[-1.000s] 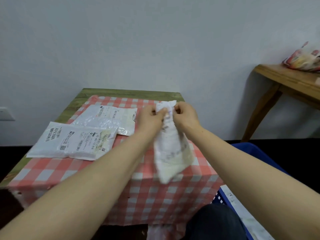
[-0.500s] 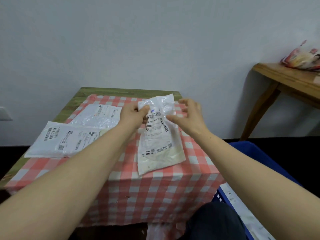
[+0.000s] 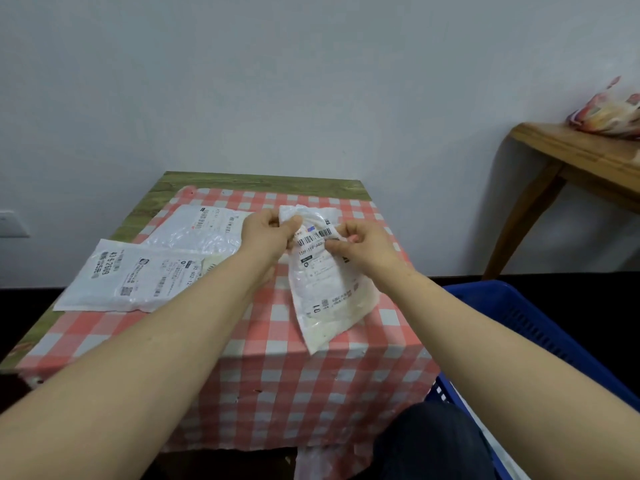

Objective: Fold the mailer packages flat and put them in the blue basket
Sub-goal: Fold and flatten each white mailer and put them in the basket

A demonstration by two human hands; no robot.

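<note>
Pinching a mailer at its top edge

Both hands hold the white mailer (image 3: 325,282) up over the checked tablecloth (image 3: 277,368). Left hand (image 3: 266,233) pinches its top left corner between thumb and curled fingers; right hand (image 3: 363,247) pinches the upper right edge. Below the fingers the mailer hangs tilted. The blue basket (image 3: 512,317) sits lower right.

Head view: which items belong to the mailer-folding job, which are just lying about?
Job:
held mailer, pinched by left hand and right hand
two mailers on the table
blue basket

Lying about:
side table
colourful bag
wall socket
</note>
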